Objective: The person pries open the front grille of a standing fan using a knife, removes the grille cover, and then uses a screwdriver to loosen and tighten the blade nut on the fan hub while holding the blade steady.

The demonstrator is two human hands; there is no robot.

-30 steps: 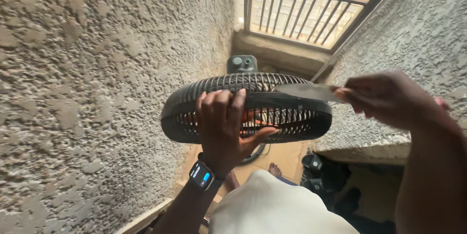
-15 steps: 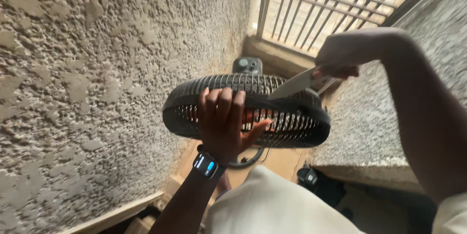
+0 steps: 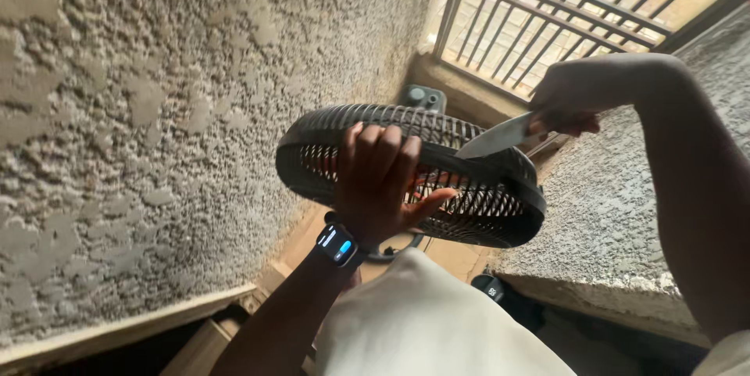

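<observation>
The left hand (image 3: pixel 380 180) was clamped over the top rim of the black fan cage (image 3: pixel 410 173), fingers curled across the wire ribs and thumb hooked inside, holding the fan steady between the 2 rough plastered walls. The right hand (image 3: pixel 566 106) was closed in a firm grip on a knife (image 3: pixel 500 138), its blade tip resting against the cage's far rim. Against 1 second ago, that hand had swung up and away from the body, toward the barred gate (image 3: pixel 562 16), so the blade now came at the rim from the far side at a flatter angle. To my eye, this put the point at the seam of the cage, as if prying there. The left hand had hardly shifted.
</observation>
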